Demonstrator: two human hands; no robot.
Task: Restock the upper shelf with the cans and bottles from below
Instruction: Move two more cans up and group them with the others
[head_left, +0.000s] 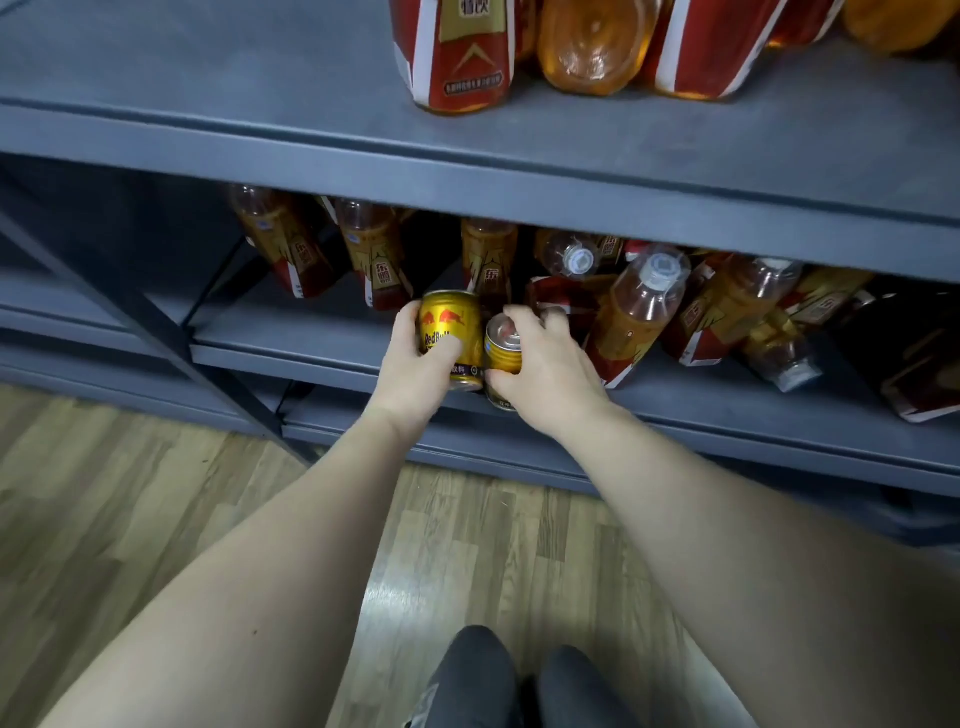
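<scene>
Looking down, I see my left hand (415, 364) curled round an upright gold Red Bull can (451, 332) at the front edge of the lower shelf (291, 353), thumb across its label. My right hand (550, 379) grips a second gold can (503, 349), tilted and touching the first. Amber drink bottles (636, 312) lie jumbled behind them; red-labelled bottles (457, 57) stand on the upper shelf (234, 83).

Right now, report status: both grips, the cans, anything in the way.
Left grip holds gold can. Right grip holds second can, both at lower shelf edge. Bottles crowd behind; upper shelf bare at left.
</scene>
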